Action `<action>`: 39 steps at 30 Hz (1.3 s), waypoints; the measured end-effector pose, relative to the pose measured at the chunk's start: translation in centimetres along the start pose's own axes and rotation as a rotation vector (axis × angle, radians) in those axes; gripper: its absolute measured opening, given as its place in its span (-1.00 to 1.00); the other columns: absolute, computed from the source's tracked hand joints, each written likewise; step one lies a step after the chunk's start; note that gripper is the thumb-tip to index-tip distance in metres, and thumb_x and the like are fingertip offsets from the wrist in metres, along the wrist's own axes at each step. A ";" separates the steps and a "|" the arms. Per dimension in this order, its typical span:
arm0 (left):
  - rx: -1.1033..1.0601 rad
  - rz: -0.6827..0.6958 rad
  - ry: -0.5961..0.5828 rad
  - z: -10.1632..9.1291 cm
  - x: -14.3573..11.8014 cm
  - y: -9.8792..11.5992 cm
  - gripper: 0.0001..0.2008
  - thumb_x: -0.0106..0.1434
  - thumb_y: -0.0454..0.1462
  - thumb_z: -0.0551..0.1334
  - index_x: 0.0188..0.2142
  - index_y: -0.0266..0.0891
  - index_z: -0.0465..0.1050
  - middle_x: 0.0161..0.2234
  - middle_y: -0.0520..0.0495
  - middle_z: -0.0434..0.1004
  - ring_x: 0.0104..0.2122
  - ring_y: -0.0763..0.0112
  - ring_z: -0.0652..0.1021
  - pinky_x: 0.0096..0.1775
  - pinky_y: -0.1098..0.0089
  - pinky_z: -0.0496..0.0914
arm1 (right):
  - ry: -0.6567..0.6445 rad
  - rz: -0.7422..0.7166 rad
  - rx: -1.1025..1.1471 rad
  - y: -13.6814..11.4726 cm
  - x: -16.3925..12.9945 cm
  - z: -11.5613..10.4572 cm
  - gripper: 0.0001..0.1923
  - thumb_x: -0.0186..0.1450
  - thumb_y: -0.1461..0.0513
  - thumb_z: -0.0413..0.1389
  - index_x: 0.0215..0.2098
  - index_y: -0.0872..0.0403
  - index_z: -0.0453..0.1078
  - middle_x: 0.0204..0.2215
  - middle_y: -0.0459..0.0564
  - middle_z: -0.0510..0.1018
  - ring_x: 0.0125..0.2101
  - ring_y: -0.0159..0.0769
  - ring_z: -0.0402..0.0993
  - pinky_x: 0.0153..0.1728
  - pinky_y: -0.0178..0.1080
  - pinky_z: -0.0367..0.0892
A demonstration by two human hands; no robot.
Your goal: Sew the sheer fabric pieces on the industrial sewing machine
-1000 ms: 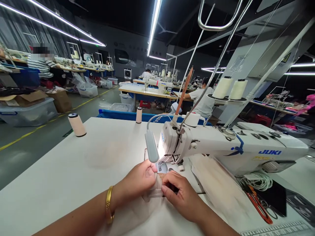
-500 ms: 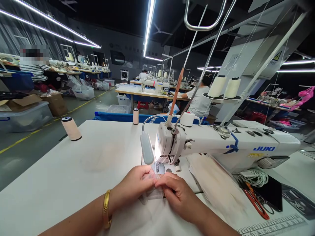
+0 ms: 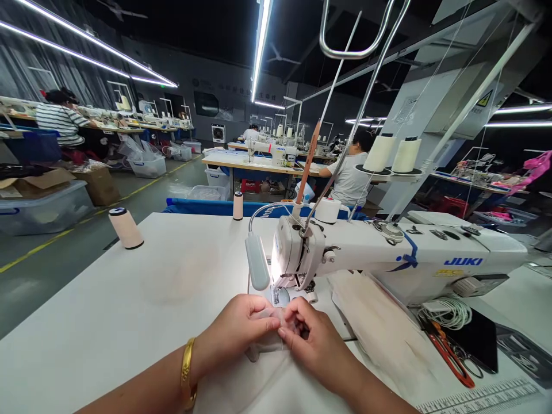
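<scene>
My left hand (image 3: 241, 325), with a gold bangle on its wrist, pinches a thin sheer fabric (image 3: 269, 339) in front of the sewing machine (image 3: 345, 247). Close beside it, my right hand (image 3: 314, 342) has its thumb and fingers closed on the same fabric. The thumbs nearly meet over the cloth, which drapes down toward the front table edge. Just beyond the fingers are the lit needle area and presser foot (image 3: 282, 294), under a small grey lamp (image 3: 257, 264). Part of the fabric is hidden by my fingers.
Two peach thread cones, one at the left (image 3: 126, 228) and one at the back (image 3: 238, 206), stand on the white table (image 3: 107, 293). Right of my hands lie a pile of sheer pieces (image 3: 379, 322), orange-handled scissors (image 3: 451, 353), a coiled cable (image 3: 448, 312) and a ruler (image 3: 487, 395). Co-workers sit farther off.
My right hand has turned and drawn slightly back from the presser foot, its fingers more curled on the fabric. The left hand stays nearly in place, its thumb now lying straighter.
</scene>
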State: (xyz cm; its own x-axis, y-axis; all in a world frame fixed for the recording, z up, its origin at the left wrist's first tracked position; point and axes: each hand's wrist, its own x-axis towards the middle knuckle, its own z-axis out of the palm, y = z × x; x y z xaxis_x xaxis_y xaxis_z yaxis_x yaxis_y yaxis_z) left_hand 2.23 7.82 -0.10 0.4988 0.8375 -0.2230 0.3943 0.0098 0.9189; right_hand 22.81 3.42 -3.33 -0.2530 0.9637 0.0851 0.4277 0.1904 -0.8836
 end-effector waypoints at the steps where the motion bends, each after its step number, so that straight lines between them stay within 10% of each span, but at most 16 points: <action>1: 0.000 0.005 0.018 0.1 0.0 -0.1 -0.66 0.10 -0.01 0.27 -0.54 -0.19 0.30 -0.52 0.11 0.17 -0.44 0.41 0.24 -0.41 0.41 0.10 | 0.002 0.004 0.023 0.1 0.0 0.0 -0.90 0.40 0.14 0.14 -0.19 -0.03 0.36 -0.40 -0.15 0.48 -0.37 -0.28 0.37 -0.34 -0.29 0.22; 31: 0.068 0.102 0.139 1.4 0.0 -0.4 -0.76 0.18 -0.05 0.25 -0.35 -0.17 0.48 -0.27 0.00 0.54 -0.42 0.36 0.43 -0.44 0.42 0.29 | 0.123 -0.150 -0.087 -0.1 0.4 0.3 -0.74 0.50 0.11 0.03 -0.35 -0.01 0.33 -0.49 -0.18 0.41 -0.47 -0.34 0.28 -0.42 -0.31 0.17; 39: -0.013 0.028 0.164 1.7 0.0 0.1 -0.77 0.03 -0.09 0.27 -0.43 -0.15 0.31 -0.54 0.15 0.25 -0.49 0.42 0.28 -0.46 0.44 0.16 | 0.142 -0.179 -0.117 0.2 0.3 0.3 -0.76 0.49 0.14 0.04 -0.35 -0.01 0.34 -0.47 -0.17 0.47 -0.46 -0.34 0.33 -0.41 -0.31 0.19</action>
State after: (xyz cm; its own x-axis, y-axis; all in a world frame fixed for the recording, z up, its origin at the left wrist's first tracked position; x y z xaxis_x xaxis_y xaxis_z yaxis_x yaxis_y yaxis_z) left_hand 3.55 6.92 -0.56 0.3767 0.9154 -0.1419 0.3714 -0.0089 0.9284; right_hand 22.52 3.66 -3.64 -0.2131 0.9277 0.3066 0.4862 0.3729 -0.7903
